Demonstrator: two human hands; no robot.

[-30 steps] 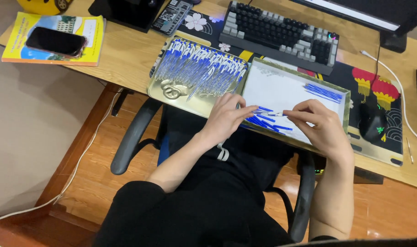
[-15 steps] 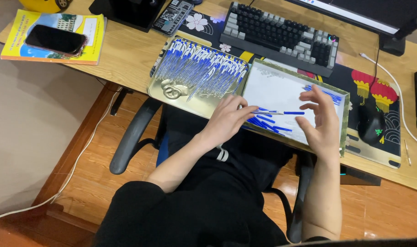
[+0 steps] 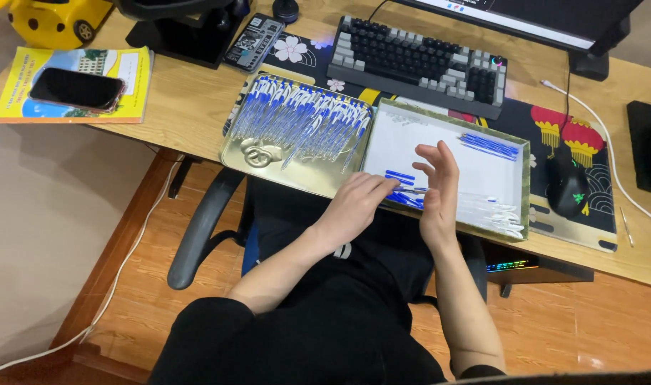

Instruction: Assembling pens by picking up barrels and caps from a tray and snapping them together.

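Observation:
My left hand (image 3: 355, 205) rests on the near left edge of a white-lined tray (image 3: 526, 178), its fingers closed on a thin pen piece (image 3: 411, 190) that points right. Just right of it my right hand (image 3: 439, 187) hovers upright over the tray, fingers spread and holding nothing. A few blue pen parts (image 3: 399, 177) lie beside my left fingers. More blue parts (image 3: 489, 145) are stacked at the tray's far right, and clear barrels (image 3: 495, 214) lie at its near right. A gold metal tray (image 3: 268, 170) to the left holds many blue and clear pens (image 3: 304, 121).
A keyboard (image 3: 418, 60) lies behind the trays and a black mouse (image 3: 568, 187) sits to the right on a patterned mat. A phone (image 3: 75, 89) lies on a yellow book (image 3: 136, 78) at the far left. Chair armrest (image 3: 197, 235) below the desk edge.
My right hand let go of the blue pen piece it shared with the left hand, opened, lifted, then came back beside the left hand. The left hand stayed put.

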